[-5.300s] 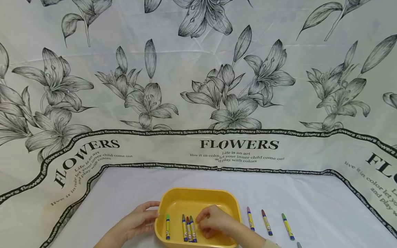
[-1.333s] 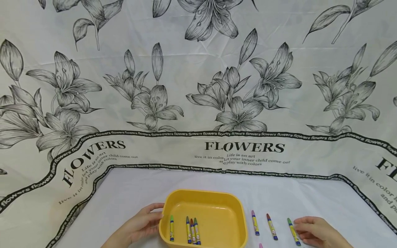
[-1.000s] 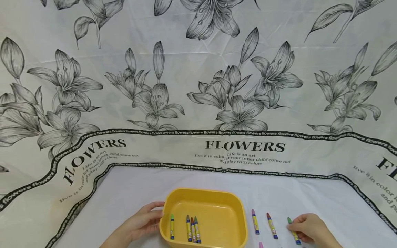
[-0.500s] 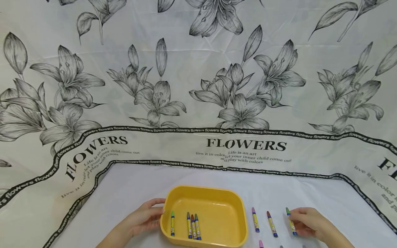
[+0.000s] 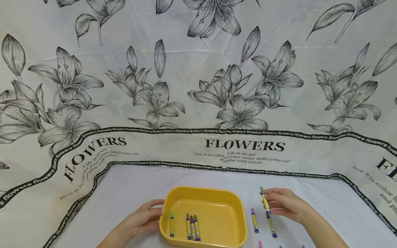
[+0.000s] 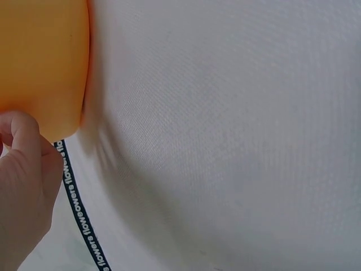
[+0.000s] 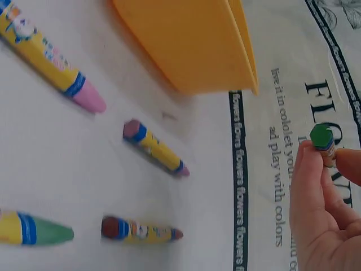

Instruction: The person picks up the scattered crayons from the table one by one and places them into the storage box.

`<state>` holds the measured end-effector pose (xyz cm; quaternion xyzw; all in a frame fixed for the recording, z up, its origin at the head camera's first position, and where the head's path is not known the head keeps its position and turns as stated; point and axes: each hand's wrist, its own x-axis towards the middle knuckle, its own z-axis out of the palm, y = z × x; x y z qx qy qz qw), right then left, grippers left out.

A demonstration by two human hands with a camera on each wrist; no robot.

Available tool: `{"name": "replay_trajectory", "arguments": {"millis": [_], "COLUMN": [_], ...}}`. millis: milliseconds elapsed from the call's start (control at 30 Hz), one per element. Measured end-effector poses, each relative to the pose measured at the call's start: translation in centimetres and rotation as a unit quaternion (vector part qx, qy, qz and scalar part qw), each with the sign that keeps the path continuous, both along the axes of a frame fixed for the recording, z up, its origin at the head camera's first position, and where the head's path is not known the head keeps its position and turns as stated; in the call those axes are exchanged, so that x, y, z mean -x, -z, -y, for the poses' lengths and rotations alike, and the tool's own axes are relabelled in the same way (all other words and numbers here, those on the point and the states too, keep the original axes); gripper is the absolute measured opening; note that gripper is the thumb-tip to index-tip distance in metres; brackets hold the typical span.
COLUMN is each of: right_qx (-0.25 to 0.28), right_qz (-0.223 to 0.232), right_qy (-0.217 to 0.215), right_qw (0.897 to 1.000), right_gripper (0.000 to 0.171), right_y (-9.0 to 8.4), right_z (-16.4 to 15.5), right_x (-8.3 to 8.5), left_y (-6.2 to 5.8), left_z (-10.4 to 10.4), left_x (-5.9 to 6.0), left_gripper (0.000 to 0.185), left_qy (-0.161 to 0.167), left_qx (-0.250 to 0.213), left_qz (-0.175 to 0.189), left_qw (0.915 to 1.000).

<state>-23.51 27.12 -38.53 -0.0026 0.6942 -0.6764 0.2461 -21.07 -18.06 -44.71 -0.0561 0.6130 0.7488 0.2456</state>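
The fingers (image 7: 308,175) of the right hand (image 5: 288,204) pinch a green crayon (image 5: 264,198) near their tips, its green point directed away from the person and its flat green end facing the right wrist camera. The left hand (image 5: 145,218) touches the left side of a yellow tray (image 5: 223,232); whether its fingers grip the rim or only rest against the wall, I cannot tell. The held crayon is outside the tray, to its right, and in the head view its lower end overlaps a dark red crayon (image 5: 272,226) on the table (image 5: 139,184). Between that one and the tray lies a light purple crayon (image 5: 254,221). The right wrist view also shows a pink-tipped crayon (image 7: 48,53) and a second green crayon (image 7: 31,228), both cut off by the left edge. Inside the tray, a light green crayon (image 5: 172,224) lies near the left wall, apart from a close group of three crayons (image 5: 192,228). Beyond the table, a white cloth (image 5: 173,148) carries black-printed lilies and the word "FLOWERS".
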Motion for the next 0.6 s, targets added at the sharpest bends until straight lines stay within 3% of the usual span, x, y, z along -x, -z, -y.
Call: {"name": "replay_trajectory", "arguments": {"millis": [200, 433, 600], "right_qx": [0.012, 0.019, 0.005], "right_qz": [-0.009, -0.019, -0.018], "right_qy": [0.011, -0.015, -0.015], "right_qw": [1.000, 1.000, 1.000], "right_gripper": [0.023, 0.035, 0.034], "right_y": [0.2, 0.4, 1.0], "right_z": [4.5, 8.6, 11.2], "right_x": [0.0, 0.1, 0.0], "left_y": [0.2, 0.3, 0.1], "left_z": [0.2, 0.2, 0.3], "left_x": [-0.1, -0.1, 0.0], "left_gripper": [0.061, 0.060, 0.061], "left_qy": [0.003, 0.008, 0.009], "left_qx": [-0.003, -0.007, -0.004], "left_qz": [-0.001, -0.002, -0.004], "left_qw": [1.0000, 0.9999, 0.9999]}}
